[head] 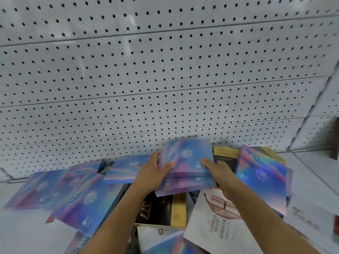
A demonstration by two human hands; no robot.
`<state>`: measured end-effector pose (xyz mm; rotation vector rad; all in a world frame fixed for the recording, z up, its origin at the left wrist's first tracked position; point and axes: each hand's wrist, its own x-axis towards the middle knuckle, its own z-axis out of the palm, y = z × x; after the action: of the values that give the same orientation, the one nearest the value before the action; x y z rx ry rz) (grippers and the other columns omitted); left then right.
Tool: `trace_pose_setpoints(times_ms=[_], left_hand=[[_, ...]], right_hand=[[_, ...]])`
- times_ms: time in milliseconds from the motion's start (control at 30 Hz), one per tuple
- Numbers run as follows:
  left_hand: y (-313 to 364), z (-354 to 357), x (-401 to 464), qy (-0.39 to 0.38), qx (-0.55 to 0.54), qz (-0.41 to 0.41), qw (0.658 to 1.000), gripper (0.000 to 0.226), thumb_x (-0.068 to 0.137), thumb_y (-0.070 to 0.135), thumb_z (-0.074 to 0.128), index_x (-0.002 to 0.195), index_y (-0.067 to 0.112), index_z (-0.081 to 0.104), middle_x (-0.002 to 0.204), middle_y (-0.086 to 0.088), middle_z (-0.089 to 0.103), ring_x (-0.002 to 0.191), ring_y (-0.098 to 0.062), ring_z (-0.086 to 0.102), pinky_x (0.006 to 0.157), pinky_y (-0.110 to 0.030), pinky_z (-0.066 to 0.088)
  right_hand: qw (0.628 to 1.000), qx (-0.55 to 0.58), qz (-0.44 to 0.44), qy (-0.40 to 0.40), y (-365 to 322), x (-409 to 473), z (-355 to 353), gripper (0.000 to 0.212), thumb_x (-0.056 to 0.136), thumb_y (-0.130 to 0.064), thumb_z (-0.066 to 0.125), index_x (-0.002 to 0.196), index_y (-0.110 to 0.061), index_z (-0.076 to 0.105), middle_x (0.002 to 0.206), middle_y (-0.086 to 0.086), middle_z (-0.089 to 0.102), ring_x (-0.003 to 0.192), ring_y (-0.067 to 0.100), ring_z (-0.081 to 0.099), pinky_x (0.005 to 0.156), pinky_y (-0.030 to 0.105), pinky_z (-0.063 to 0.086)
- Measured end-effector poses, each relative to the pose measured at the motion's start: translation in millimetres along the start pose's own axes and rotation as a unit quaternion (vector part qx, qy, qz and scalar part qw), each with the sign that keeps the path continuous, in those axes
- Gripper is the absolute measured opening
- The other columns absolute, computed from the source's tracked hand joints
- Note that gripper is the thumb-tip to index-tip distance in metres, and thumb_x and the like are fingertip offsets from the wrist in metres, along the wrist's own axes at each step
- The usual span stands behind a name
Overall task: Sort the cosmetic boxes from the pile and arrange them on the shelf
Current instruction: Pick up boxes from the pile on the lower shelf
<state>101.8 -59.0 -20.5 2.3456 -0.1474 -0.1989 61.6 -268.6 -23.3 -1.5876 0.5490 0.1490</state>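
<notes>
A small stack of flat holographic blue-purple boxes (pixel 187 162) is held above the pile. My left hand (pixel 154 173) grips its left edge, thumb on top. My right hand (pixel 218 173) grips its right edge, thumb on the top box. Below lies the pile: more holographic boxes on the left (pixel 80 195) and right (pixel 260 176), a black-and-gold box (pixel 161 211) under my left wrist, and a white box with a pink picture (pixel 216 222) under my right forearm. All rest on the white shelf (pixel 22 230).
A white pegboard wall (pixel 146 79) backs the shelf. Another black-and-gold box (pixel 225 156) stands behind the held stack. A shelf divider post (pixel 308 110) rises at the right, with dark items (pixel 334 140) beyond it.
</notes>
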Motion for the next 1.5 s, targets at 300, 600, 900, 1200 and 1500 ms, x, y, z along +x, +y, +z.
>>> trace_pose_setpoints(times_ms=[300,600,900,1200,1500], left_hand=[[31,10,-82,-0.050,-0.638,-0.019,0.769,0.061,0.083,0.049,0.059,0.135,0.017,0.052,0.127,-0.007,0.065,0.118,-0.021,0.061,0.100,-0.039,0.046],[60,38,-103,-0.037,-0.678,-0.005,0.734,0.032,0.080,0.010,0.069,0.112,0.011,0.066,0.108,-0.010,0.072,0.095,-0.022,0.070,0.077,-0.038,0.059],[100,81,-117,-0.115,-0.560,-0.020,0.820,0.045,0.070,0.019,0.074,0.112,0.005,0.067,0.103,-0.014,0.074,0.086,-0.026,0.071,0.073,-0.036,0.058],[207,205,-157,-0.173,-0.507,-0.030,0.844,0.040,0.075,0.026,0.078,0.108,0.007,0.069,0.102,-0.014,0.074,0.091,-0.030,0.071,0.076,-0.041,0.058],[327,335,-196,-0.212,-0.463,-0.045,0.859,0.021,0.088,0.029,0.068,0.097,0.011,0.068,0.092,-0.012,0.075,0.072,-0.023,0.072,0.066,-0.037,0.058]], right_hand=[[0.950,0.296,-0.098,-0.030,14,-94,10,0.033,0.092,-0.032,0.055,0.115,-0.010,0.063,0.108,0.010,0.072,0.095,0.025,0.070,0.079,0.038,0.057],[0.969,0.203,-0.140,-0.008,54,-158,-11,0.046,0.075,-0.033,0.067,0.116,-0.012,0.060,0.097,0.005,0.073,0.080,0.019,0.069,0.074,0.043,0.058],[0.979,0.117,-0.131,0.100,71,-184,-131,0.026,0.084,-0.023,0.070,0.105,-0.008,0.066,0.090,0.007,0.073,0.073,0.015,0.070,0.062,0.029,0.055],[0.964,0.096,-0.163,0.187,105,-217,-294,0.046,0.067,-0.036,0.079,0.102,-0.007,0.069,0.098,0.014,0.073,0.097,0.038,0.066,0.086,0.053,0.052],[0.936,0.146,-0.162,0.277,147,-263,-486,0.015,0.085,-0.009,0.068,0.098,-0.003,0.066,0.093,0.020,0.072,0.074,0.027,0.068,0.068,0.040,0.058]])
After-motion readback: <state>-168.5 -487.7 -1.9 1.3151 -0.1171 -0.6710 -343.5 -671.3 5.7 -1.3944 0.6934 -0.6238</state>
